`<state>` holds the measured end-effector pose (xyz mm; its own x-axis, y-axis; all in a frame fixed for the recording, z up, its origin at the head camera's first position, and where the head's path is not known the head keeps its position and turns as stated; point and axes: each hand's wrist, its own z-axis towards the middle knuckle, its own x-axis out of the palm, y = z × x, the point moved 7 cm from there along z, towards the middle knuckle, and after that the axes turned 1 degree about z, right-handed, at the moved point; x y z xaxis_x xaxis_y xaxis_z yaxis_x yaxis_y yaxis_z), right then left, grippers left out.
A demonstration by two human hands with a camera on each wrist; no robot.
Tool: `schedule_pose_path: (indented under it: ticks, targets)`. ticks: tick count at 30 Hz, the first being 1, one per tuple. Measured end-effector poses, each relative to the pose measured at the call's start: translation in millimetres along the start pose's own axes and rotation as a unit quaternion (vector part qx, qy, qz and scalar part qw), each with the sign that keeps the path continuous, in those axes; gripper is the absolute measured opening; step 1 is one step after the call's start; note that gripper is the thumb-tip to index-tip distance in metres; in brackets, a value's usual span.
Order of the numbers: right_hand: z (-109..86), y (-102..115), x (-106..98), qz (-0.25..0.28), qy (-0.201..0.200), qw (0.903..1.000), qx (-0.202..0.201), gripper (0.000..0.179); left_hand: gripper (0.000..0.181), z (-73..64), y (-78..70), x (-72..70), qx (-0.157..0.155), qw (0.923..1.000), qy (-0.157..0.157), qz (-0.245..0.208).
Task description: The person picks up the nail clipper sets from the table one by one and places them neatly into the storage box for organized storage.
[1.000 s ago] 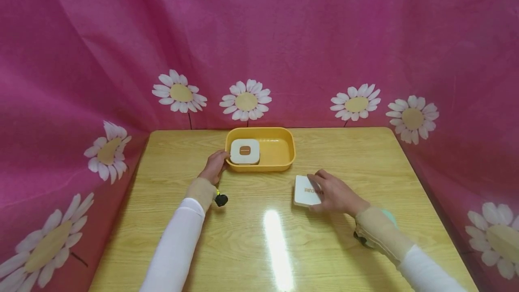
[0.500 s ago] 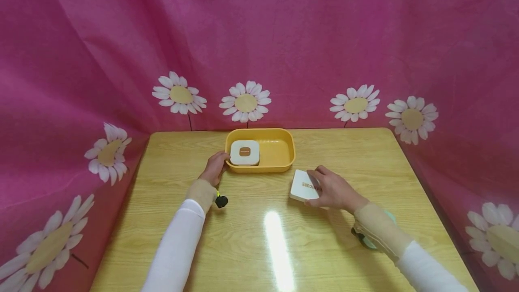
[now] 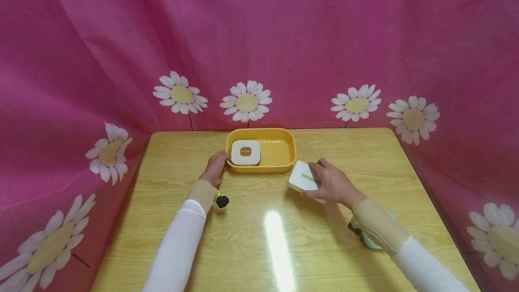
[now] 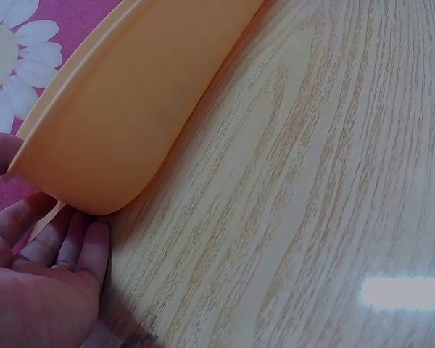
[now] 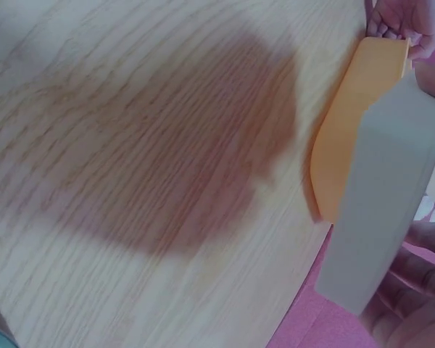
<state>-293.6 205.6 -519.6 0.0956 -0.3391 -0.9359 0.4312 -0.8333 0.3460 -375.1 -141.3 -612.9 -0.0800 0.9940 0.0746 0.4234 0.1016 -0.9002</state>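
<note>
At back, pink curtain (image 3: pixel 259 35) with daisies (image 3: pixel 247 102). Below, wood surface (image 3: pixel 243 233). Near its far edge, yellow tray (image 3: pixel 263 169), bare in its right part. Left grip (image 3: pixel 215 167): pinching tray at left end. Right grip (image 3: pixel 334 184): pinching held box (image 3: pixel 301 177). Held box: white, tilted, apparently off the surface, just beside tray's near right corner; can't tell if touching. Tray box (image 3: pixel 245 158): white, flat in tray's left part, brown label up.

Step in hand, as judged: loading held box, not yet in tray. Next move likely calls for lifting past the rim, levelling, setting down right of tray box without bumping it; tray kept steady.

Count: surface one; daisies seven in head view; tray one; grips two; white boxes two, one inside, one held; green item (image 3: pixel 372 240) one, mostly hidden behind right forearm.
</note>
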Motion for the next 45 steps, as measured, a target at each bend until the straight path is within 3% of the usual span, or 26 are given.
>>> schedule_pose_path:
  ticks: [16,27,36,45]
  targets:
    - [13.7,0.4,-3.1,0.013,-0.019,0.999,0.038,0.086,0.037,4.6,1.7,-1.7,0.013,0.9998,0.002,-0.018]
    - [33.5,6.3,-3.5,0.023,-0.034,0.9968,0.069,0.087,0.038,3.6,1.8,-1.4,0.015,0.9997,0.011,-0.015]
    - [43.5,5.6,-4.1,0.026,-0.041,0.9939,0.099,0.076,0.043,5.9,4.4,-1.6,0.01,0.9998,0.012,-0.011]
    - [52.2,5.2,-10.2,0.031,-0.056,0.9907,0.12,0.081,0.041,3.5,2.3,-0.6,0.01,0.9999,0.01,-0.01]
